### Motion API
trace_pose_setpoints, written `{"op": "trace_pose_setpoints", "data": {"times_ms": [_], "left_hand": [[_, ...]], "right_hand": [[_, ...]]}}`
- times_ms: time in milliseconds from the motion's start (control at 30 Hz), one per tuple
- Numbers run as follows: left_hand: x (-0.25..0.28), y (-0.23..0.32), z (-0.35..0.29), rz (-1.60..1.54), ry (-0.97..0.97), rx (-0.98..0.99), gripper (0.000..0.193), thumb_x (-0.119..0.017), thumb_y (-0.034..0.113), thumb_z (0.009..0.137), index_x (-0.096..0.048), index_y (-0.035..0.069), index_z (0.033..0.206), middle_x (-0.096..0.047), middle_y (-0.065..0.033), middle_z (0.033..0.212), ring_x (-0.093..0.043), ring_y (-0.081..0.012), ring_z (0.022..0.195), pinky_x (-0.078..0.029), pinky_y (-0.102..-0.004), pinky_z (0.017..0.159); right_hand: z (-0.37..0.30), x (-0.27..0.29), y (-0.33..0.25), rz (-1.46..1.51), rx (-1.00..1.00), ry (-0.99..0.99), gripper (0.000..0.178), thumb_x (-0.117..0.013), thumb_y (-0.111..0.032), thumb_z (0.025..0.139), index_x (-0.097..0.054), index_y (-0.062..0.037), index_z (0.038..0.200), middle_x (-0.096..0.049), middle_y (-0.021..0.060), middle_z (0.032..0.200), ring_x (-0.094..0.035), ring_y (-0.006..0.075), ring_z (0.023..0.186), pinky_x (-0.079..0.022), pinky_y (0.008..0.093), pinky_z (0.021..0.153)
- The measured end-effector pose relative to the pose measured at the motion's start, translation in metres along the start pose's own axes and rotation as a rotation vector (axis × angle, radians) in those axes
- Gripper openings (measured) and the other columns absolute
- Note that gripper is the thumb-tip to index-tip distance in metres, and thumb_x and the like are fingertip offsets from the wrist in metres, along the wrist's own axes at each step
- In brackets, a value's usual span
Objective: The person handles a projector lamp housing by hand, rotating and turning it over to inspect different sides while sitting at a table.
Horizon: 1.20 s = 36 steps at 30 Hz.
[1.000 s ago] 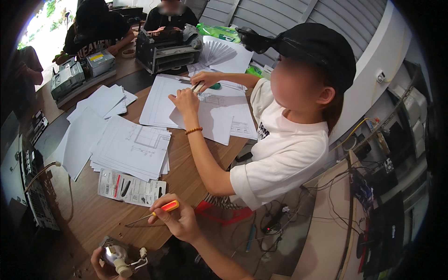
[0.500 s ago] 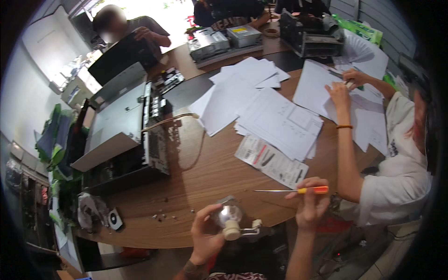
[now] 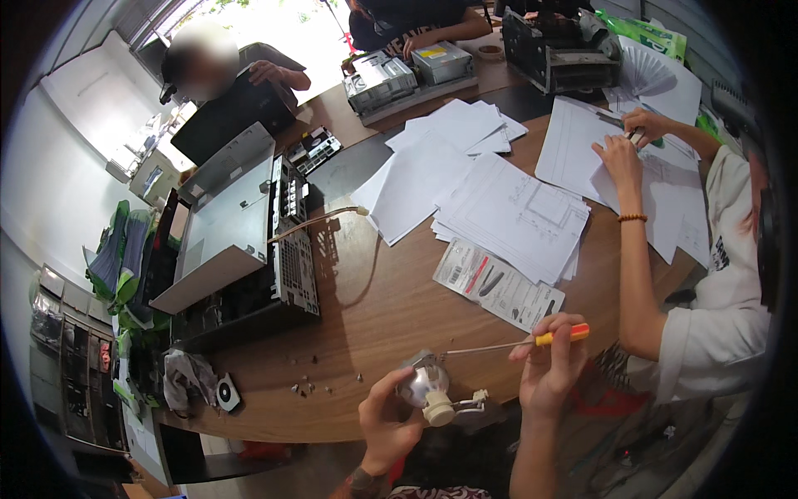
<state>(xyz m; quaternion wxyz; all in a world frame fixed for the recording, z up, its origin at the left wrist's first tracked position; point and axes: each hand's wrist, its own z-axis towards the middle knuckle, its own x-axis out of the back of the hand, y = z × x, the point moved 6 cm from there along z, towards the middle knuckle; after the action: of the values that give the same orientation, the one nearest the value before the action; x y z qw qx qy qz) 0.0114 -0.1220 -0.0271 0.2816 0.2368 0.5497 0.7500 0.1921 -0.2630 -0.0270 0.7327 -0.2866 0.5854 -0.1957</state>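
Near the table's front edge, my left hand [image 3: 389, 426] is closed around a projector lamp [image 3: 426, 386]. It has a shiny reflector, a cream-coloured base and a short wire ending in a small connector. My right hand [image 3: 549, 366] grips a screwdriver [image 3: 562, 334] by its orange and yellow handle. Its thin shaft points left, and the tip is at the lamp's upper rim; whether they touch I cannot tell. Several tiny screws or metal bits [image 3: 308, 387] lie on the wood left of the lamp.
An opened metal device case [image 3: 224, 218] with a cable stands on the left. Paper sheets [image 3: 507, 208] and a printed blister card [image 3: 490, 287] cover the middle. A co-worker's hands [image 3: 625, 154] work at the right. Two people sit across the table [image 3: 357, 291] near metal drive units [image 3: 378, 81].
The screwdriver tip has come close to the lamp's rim; before, there was a gap between them. The whole view has shifted slightly. My left hand keeps its hold on the lamp.
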Motion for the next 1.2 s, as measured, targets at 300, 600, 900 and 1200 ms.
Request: {"op": "trace_pose_setpoints", "data": {"times_ms": [300,600,900,1200], "left_hand": [[-0.0049,0.0047,0.0038,0.021,0.017,-0.027,0.057,-0.062,-0.017,0.072,-0.053,-0.003,0.126,-0.062,-0.0136,0.112,-0.062,-0.0179,0.102,-0.052,-0.0279,0.081],[-0.0031,0.0038,0.0025,0.03,0.004,0.036,0.058,-0.066,-0.015,0.07,-0.055,-0.002,0.125,-0.065,-0.0106,0.108,-0.062,-0.015,0.098,-0.051,-0.0237,0.076],[-0.0013,0.0003,0.0028,0.026,-0.016,0.071,0.059,-0.072,-0.011,0.069,-0.055,-0.002,0.124,-0.064,-0.0131,0.112,-0.063,-0.0172,0.099,-0.051,-0.0269,0.08],[-0.0023,0.0047,0.0042,0.031,-0.023,0.049,0.061,-0.074,-0.011,0.068,-0.054,-0.001,0.126,-0.064,-0.0132,0.112,-0.064,-0.0173,0.099,-0.053,-0.0257,0.076]], "right_hand": [[0.002,0.0033,0.0053,0.006,-0.079,-0.001,0.023,-0.054,-0.022,0.098,-0.05,0.0002,0.099,-0.055,0.0129,0.087,-0.062,0.0187,0.058,-0.056,0.0322,0.052],[0.0017,0.0039,0.008,0.019,-0.081,-0.014,0.024,-0.054,-0.022,0.098,-0.051,0.0011,0.101,-0.056,0.0137,0.089,-0.062,0.0191,0.059,-0.057,0.0323,0.052],[0.0028,0.0019,0.0069,0.001,-0.095,-0.033,0.025,-0.056,-0.023,0.098,-0.051,0.002,0.099,-0.056,0.0136,0.087,-0.063,0.0199,0.06,-0.058,0.033,0.054],[0.0026,0.0005,0.0072,-0.003,-0.082,-0.048,0.023,-0.054,-0.021,0.098,-0.051,0.0017,0.099,-0.056,0.0144,0.088,-0.062,0.0193,0.06,-0.057,0.0328,0.055]]}}
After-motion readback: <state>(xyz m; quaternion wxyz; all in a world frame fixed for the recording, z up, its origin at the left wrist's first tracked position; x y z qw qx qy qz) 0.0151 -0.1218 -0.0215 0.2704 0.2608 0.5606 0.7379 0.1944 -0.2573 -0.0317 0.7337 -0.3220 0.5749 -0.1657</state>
